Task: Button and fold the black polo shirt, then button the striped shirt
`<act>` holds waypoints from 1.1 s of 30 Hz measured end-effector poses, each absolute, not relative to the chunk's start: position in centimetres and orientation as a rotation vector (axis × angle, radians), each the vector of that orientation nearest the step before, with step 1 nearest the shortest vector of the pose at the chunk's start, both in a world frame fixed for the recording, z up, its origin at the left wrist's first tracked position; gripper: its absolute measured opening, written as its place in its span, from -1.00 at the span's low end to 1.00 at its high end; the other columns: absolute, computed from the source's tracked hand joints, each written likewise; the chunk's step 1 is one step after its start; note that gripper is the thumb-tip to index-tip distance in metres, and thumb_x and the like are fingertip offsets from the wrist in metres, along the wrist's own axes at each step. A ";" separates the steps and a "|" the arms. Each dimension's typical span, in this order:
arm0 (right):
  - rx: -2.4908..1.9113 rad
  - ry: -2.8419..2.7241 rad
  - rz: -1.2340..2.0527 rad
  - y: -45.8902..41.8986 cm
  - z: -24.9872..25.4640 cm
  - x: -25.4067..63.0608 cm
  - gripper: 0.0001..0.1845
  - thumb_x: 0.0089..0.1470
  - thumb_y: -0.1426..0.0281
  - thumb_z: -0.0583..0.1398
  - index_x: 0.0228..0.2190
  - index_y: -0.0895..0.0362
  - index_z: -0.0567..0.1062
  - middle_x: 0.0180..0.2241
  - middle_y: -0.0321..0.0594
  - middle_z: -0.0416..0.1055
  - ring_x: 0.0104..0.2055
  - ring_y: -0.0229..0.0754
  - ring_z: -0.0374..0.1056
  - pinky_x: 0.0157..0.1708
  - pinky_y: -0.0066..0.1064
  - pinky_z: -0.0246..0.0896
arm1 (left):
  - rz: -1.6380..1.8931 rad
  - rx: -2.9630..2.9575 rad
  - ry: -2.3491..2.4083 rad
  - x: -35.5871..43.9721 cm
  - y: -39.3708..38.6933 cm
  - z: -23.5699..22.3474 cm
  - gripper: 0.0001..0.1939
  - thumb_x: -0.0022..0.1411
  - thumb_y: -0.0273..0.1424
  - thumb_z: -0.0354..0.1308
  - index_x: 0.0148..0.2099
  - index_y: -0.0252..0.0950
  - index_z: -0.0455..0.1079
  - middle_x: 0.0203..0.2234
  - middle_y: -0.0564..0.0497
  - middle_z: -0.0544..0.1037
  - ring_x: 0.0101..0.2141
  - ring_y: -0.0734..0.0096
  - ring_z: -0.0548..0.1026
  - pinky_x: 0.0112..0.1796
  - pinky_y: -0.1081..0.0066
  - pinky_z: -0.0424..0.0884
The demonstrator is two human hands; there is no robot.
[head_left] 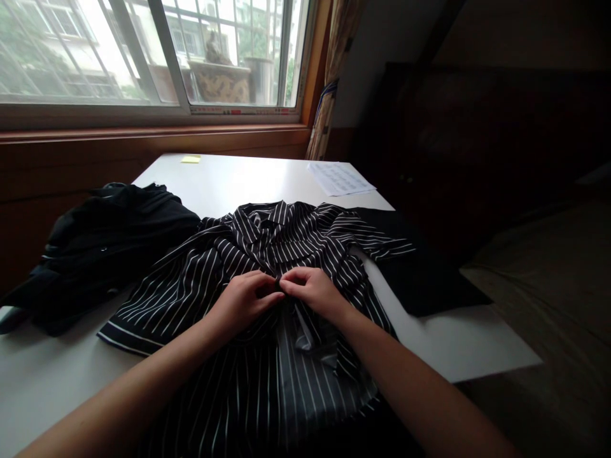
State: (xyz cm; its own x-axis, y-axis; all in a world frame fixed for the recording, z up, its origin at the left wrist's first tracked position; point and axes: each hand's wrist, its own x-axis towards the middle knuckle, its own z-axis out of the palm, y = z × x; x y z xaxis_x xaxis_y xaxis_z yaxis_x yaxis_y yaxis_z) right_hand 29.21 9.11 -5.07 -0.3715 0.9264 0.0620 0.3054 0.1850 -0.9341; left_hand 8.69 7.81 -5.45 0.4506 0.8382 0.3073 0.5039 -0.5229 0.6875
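The loose bottom of the striped shirt (296,248) is nearer than the fingers; if it slides down, its weight could tug the front out of their hold. The left hand (245,296) and right hand (312,291) each have thumb and finger almost closed, pinching the shirt's front, tips nearly touching. I can't tell if a button is in there. Black cloth hides small bits, so the two edges could get matched up crooked. Left of the fingers, the dark clothes (119,235) lie against the sleeve and could get dragged. Past the fingers, the collar (245,228) could crumple if pulled.
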 end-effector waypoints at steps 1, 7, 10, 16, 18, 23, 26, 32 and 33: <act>-1.161 -1.803 1.179 9.1 -5.1 29.1 -0.78 0.06 0.28 0.26 -0.33 0.17 0.60 -0.34 -0.21 0.58 -0.25 -0.16 0.46 -0.20 -0.35 0.32 | 0.871 2.194 1.139 8.7 7.8 -5.4 -0.84 0.24 -0.29 0.23 -0.22 -0.27 0.51 -0.38 0.00 0.57 -0.38 0.40 0.51 -0.34 0.43 0.42; -1.153 -1.801 1.106 9.0 -5.2 28.8 -0.81 0.07 0.29 0.26 -0.34 0.16 0.59 -0.34 -0.22 0.57 -0.25 -0.17 0.46 -0.19 -0.35 0.33 | 0.854 2.225 1.289 8.8 7.7 -5.3 -0.91 0.25 -0.39 0.19 -0.29 -0.28 0.50 -0.45 0.03 0.58 -0.42 0.39 0.52 -0.37 0.44 0.37; -1.155 -1.792 1.080 9.0 -5.1 28.7 -0.82 0.07 0.30 0.26 -0.34 0.16 0.59 -0.34 -0.22 0.56 -0.26 -0.17 0.46 -0.19 -0.36 0.33 | 0.872 2.281 1.290 8.7 7.8 -5.6 -0.93 0.25 -0.42 0.18 -0.27 -0.27 0.49 -0.42 0.03 0.57 -0.40 0.39 0.52 -0.34 0.44 0.38; -1.154 -1.839 1.009 8.9 -5.3 28.7 -0.84 0.09 0.31 0.26 -0.35 0.15 0.59 -0.35 -0.23 0.55 -0.27 -0.19 0.45 -0.20 -0.38 0.32 | 0.814 2.438 1.290 8.7 7.7 -5.9 -0.85 0.31 -0.48 0.09 -0.29 -0.28 0.48 -0.40 0.01 0.53 -0.42 0.44 0.48 -0.37 0.46 0.38; -1.153 -1.874 0.943 8.8 -5.4 28.7 -0.86 0.10 0.33 0.26 -0.36 0.13 0.59 -0.36 -0.24 0.55 -0.28 -0.20 0.45 -0.20 -0.38 0.31 | 0.778 2.479 1.275 8.7 7.7 -5.7 -0.81 0.32 -0.49 0.07 -0.32 -0.29 0.47 -0.44 0.03 0.50 -0.45 0.47 0.46 -0.40 0.49 0.36; -1.164 -1.906 0.873 8.6 -5.3 28.6 -0.90 0.10 0.37 0.26 -0.37 0.13 0.59 -0.37 -0.24 0.55 -0.28 -0.21 0.45 -0.20 -0.39 0.30 | 0.763 2.497 1.213 8.5 7.9 -5.7 -0.79 0.34 -0.51 0.04 -0.30 -0.29 0.48 -0.43 0.03 0.50 -0.44 0.49 0.47 -0.40 0.51 0.36; -1.198 -1.877 0.965 8.7 -5.3 28.6 -0.87 0.10 0.35 0.25 -0.36 0.14 0.59 -0.36 -0.24 0.56 -0.28 -0.20 0.46 -0.22 -0.39 0.31 | 0.769 2.492 1.205 8.4 8.1 -5.8 -0.80 0.35 -0.51 0.04 -0.26 -0.29 0.49 -0.39 0.02 0.52 -0.41 0.46 0.49 -0.36 0.49 0.39; -1.271 -1.773 1.056 9.4 -5.5 28.7 -0.85 0.06 0.34 0.24 -0.40 0.16 0.58 -0.41 -0.25 0.54 -0.31 -0.19 0.44 -0.26 -0.40 0.28 | 0.737 2.695 1.157 8.6 7.6 -5.3 -0.80 0.31 -0.58 0.04 -0.18 -0.29 0.47 -0.34 -0.01 0.54 -0.34 0.37 0.48 -0.28 0.39 0.41; -1.269 -1.764 1.060 9.4 -5.5 28.8 -0.85 0.06 0.35 0.24 -0.40 0.16 0.58 -0.41 -0.25 0.54 -0.31 -0.19 0.44 -0.25 -0.40 0.28 | 0.731 2.712 1.149 8.7 7.5 -5.1 -0.80 0.31 -0.58 0.03 -0.17 -0.29 0.47 -0.34 -0.01 0.53 -0.34 0.36 0.48 -0.28 0.39 0.41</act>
State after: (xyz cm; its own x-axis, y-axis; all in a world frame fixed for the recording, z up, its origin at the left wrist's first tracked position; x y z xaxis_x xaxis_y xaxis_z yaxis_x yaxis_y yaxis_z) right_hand 28.75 9.40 -5.53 -0.2676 0.9601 0.0811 0.3794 0.1823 -0.9071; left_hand 8.71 7.52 -5.09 0.5984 0.7005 0.3888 0.6493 -0.7084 0.2769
